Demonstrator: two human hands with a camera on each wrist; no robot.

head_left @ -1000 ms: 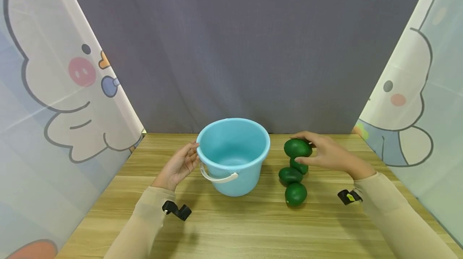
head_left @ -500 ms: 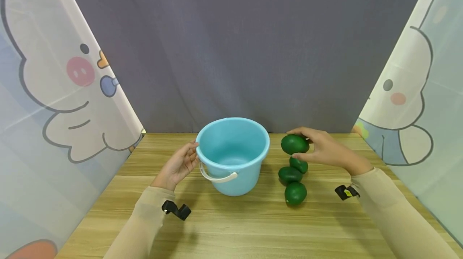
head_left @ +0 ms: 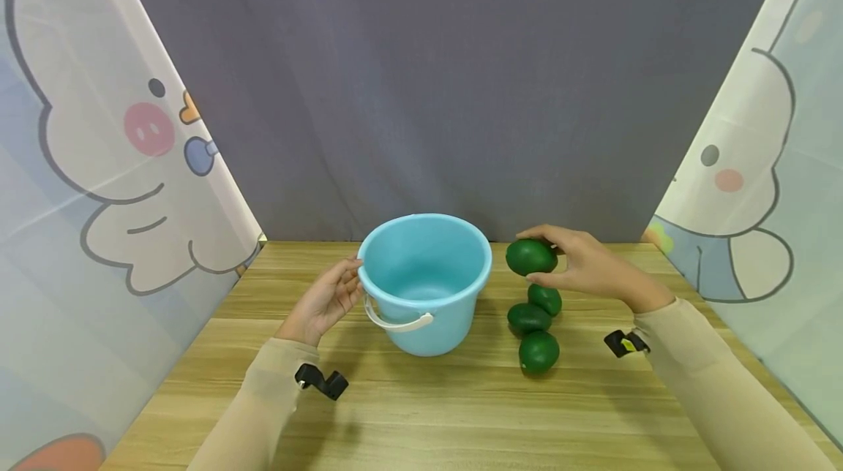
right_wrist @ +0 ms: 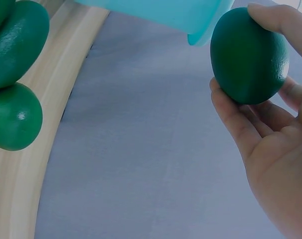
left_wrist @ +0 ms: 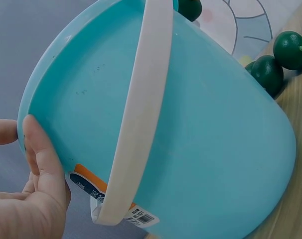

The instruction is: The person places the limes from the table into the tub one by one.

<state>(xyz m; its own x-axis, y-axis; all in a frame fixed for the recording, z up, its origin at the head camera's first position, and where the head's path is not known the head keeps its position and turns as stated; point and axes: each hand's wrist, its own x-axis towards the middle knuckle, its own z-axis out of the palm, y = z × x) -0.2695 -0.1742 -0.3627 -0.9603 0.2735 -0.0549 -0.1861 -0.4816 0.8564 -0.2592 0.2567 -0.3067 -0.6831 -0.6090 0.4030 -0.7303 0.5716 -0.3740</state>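
Note:
A light blue bucket (head_left: 421, 310) stands upright on the table, its white handle (head_left: 395, 325) hanging down in front. At the bucket's left, my left hand (head_left: 329, 300) pinches the rim between thumb and fingers, as the left wrist view shows with the thumb (left_wrist: 44, 149) on the outer wall. My right hand (head_left: 586, 266) holds a glossy dark green avocado (head_left: 530, 257) between thumb and fingers, raised above the table and to the right of the bucket. In the right wrist view, the held avocado (right_wrist: 248, 56) appears close to the bucket's rim (right_wrist: 208, 32).
Three more avocados (head_left: 529, 318) lie in a touching row on the wooden table (head_left: 421, 412), right of the bucket. A grey curtain (head_left: 421, 91) hangs behind the table. Cartoon-printed sheets (head_left: 79, 237) close off both sides.
My right hand has lifted the avocado off the others and carried it slightly up and left toward the bucket. The left hand and the bucket have stayed in place.

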